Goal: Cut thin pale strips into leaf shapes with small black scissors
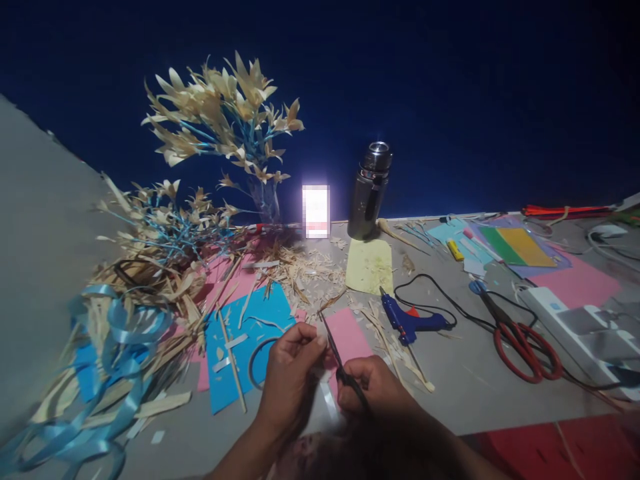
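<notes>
My right hand [373, 383] grips a small pair of dark-handled scissors [334, 343], the blades pointing up and away from me. Just left of the blades, the fingers and thumb of my left hand [295, 363] are pinched together; whatever lies between them is too small to make out. A pale shiny strip [329, 402] shows below, between both hands, and I cannot tell if it is held. Under the blades lies a pink sheet [349, 330]. A blue sheet [220, 383] with pale scraps and a thin stick is left of my left hand.
Dried husks [193, 283] and light-blue ribbon [115, 387] heap at left, below pale husk flowers [235, 100] in a vase. A flask [369, 193] stands at the back. Rightward lie a blue glue gun [413, 323], large red-handled scissors [525, 347] and a power strip [570, 333].
</notes>
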The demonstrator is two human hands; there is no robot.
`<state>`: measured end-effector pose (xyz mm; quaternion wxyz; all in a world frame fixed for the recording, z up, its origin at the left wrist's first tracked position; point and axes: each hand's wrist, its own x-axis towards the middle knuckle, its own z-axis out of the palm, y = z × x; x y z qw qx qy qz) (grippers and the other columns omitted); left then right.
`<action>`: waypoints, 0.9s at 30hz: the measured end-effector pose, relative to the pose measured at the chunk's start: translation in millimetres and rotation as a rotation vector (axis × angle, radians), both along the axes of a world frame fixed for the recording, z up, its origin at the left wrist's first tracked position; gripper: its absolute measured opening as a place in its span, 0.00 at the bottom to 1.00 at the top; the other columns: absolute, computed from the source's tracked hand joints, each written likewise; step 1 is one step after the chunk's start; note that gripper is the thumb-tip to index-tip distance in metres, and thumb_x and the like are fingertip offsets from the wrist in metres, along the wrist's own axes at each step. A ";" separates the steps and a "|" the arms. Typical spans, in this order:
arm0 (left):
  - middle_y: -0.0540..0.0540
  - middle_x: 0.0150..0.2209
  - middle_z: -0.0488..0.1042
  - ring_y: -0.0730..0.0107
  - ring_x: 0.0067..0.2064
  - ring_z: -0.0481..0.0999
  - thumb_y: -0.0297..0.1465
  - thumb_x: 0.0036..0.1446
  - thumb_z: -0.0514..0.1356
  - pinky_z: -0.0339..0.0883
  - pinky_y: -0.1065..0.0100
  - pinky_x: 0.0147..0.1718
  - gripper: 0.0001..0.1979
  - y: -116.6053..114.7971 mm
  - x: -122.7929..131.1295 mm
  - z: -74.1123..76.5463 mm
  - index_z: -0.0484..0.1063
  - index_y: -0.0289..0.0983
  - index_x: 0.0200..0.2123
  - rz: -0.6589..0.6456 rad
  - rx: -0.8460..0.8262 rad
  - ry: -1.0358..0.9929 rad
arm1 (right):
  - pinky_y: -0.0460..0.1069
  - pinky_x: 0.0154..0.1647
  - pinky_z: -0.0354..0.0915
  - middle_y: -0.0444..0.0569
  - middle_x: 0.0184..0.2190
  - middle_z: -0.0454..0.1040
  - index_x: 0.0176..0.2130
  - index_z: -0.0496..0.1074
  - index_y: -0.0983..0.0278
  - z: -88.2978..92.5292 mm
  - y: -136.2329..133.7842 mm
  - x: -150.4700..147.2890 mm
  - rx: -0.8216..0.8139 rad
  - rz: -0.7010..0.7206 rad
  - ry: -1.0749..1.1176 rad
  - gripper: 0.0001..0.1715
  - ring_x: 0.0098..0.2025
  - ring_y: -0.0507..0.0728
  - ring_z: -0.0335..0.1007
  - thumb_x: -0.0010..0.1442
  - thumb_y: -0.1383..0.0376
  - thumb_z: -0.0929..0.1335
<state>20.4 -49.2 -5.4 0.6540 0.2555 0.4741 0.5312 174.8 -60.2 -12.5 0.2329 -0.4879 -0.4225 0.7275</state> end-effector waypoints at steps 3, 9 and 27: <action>0.48 0.24 0.77 0.70 0.26 0.74 0.33 0.52 0.71 0.66 0.70 0.30 0.11 -0.1 -1.0 0.7 0.72 0.36 0.29 -0.003 -0.002 -0.001 | 0.43 0.20 0.49 0.39 0.14 0.63 0.19 0.67 0.64 -2.4 -0.2 0.4 -0.010 0.003 0.001 0.07 0.20 0.48 0.55 0.41 0.65 0.70; 0.49 0.24 0.76 0.71 0.27 0.73 0.33 0.51 0.71 0.66 0.70 0.30 0.11 -0.4 -3.1 1.7 0.72 0.36 0.29 -0.017 0.004 0.027 | 0.44 0.19 0.47 0.38 0.14 0.61 0.19 0.65 0.63 -8.9 -2.6 1.0 -0.037 -0.011 0.007 0.11 0.19 0.48 0.53 0.41 0.64 0.72; 0.49 0.22 0.73 0.70 0.27 0.71 0.33 0.52 0.70 0.66 0.70 0.31 0.09 2.2 -14.3 14.6 0.73 0.37 0.29 -0.052 -0.042 -0.064 | 0.44 0.21 0.45 0.38 0.16 0.55 0.18 0.60 0.63 -7.0 -4.0 5.5 0.009 0.020 0.082 0.16 0.22 0.48 0.48 0.45 0.62 0.70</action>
